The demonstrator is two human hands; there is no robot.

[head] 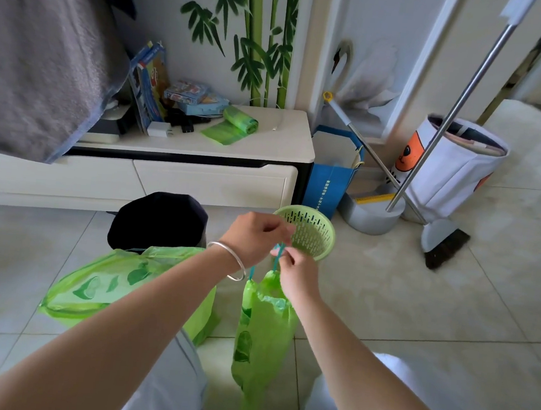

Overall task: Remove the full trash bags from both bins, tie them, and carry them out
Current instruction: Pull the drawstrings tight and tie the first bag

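- Two green bags in view: a narrow bag point(261, 331) hangs from its teal drawstring point(278, 257) between the knees, off the floor; a second, wider bag point(92, 287) lies on the tiles to the left, partly under the left forearm.
- Left hand point(253, 236) has its fingers curled on the top of the drawstring; right hand point(296, 272) pinches the string just below, at the gathered bag neck. Both are gripping; looks like the tying step.
- Dark bin point(158, 219) stands just behind the wider bag, and a small green perforated basket point(312, 229) sits right behind the hands. Neither seems to hold a bag now.
- Judgement: both bags are out, so tying is under way and carrying is not started.
- Risks: a thin string slipping from the pinch would drop the bag; a hard tug could tear the thin plastic at the neck; a loose knot may open while carrying.
- The wider bag's mouth looks gathered, but I cannot tell if it is tied.
- Hard to see: the knot itself is hidden by the fingers and the bag contents are unreadable through the plastic. The narrow bag's bottom is cut off by the lower edge, and the dark bin's inside is not visible.
- Around: a low cabinet point(267, 152) with a roll of green bags point(237, 123), and a broom point(445, 249) to the right.
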